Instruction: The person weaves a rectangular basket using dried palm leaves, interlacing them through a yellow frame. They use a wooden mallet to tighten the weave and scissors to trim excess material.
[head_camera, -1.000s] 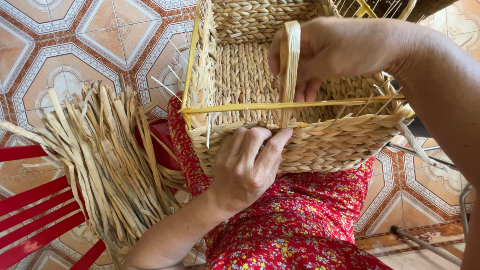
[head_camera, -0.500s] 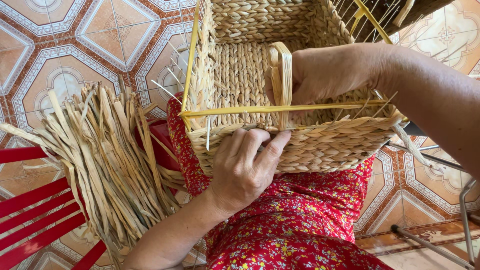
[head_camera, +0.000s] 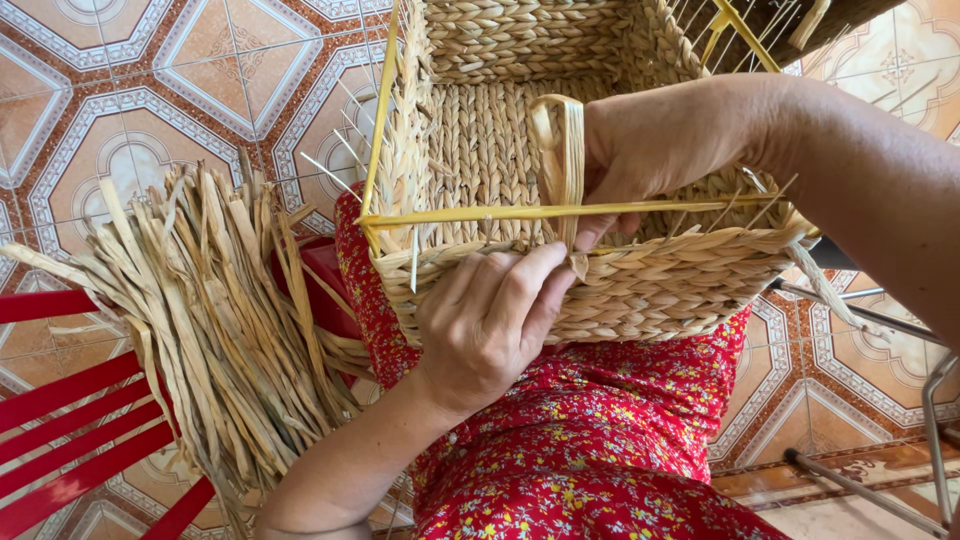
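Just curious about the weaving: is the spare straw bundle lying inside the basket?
No, the straw bundle lies on a red chair beside the basket.

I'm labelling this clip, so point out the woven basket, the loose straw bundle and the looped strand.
woven basket (head_camera: 660, 290), head view, front wall.
straw bundle (head_camera: 215, 320), head view, middle.
looped strand (head_camera: 565, 150), head view, upper loop.

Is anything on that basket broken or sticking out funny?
Nothing looks broken. The woven basket is unfinished: thin spokes poke up along its rim, and a loose straw strip loops up between the right hand and left hand.
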